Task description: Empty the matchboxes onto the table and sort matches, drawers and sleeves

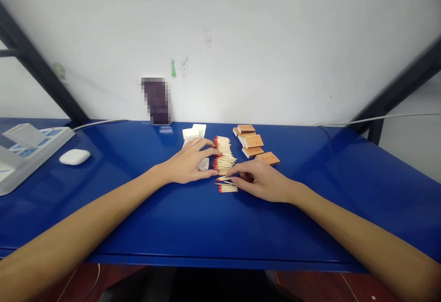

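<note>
Red-tipped matches (223, 160) lie in a long heap on the blue table, heads toward the left. A smaller group of matches (228, 188) is lined up nearer to me. My left hand (188, 162) is spread, its fingertips against the heads on the heap's left side. At the heap's near right edge, my right hand (263, 180) has thumb and index finger closed around the end of a match. White matchbox trays (191, 133) lie behind and partly under my left hand. Beyond my right hand sit several orange matchbox sleeves (253, 141), loosely piled.
A power strip (41, 155) with plugs stands on the far left, with a white earbud case (75, 157) beside it. A blurred-out dark phone-like object (158, 102) leans on the wall. Dark metal posts (44, 63) and white cables (396, 117) flank the table's back.
</note>
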Motion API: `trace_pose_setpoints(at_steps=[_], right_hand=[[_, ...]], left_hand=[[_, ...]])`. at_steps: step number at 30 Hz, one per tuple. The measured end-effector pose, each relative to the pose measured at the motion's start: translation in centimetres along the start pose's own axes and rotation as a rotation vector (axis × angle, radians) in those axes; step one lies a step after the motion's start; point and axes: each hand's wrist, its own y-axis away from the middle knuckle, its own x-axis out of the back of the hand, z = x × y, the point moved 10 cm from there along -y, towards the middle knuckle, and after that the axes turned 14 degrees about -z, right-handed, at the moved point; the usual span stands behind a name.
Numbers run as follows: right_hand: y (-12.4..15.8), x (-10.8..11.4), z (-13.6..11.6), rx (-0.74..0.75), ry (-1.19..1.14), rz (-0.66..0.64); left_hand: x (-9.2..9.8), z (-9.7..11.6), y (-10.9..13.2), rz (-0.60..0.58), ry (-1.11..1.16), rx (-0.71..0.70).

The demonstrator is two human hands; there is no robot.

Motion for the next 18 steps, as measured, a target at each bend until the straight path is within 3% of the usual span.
trace_pose_setpoints(at_steps=[18], right_hand=[[0.02,-0.27,0.03,0.003,0.086,-0.037]], left_hand=[[-0.08,-0.01,-0.13,-0.011,0.050,-0.013]])
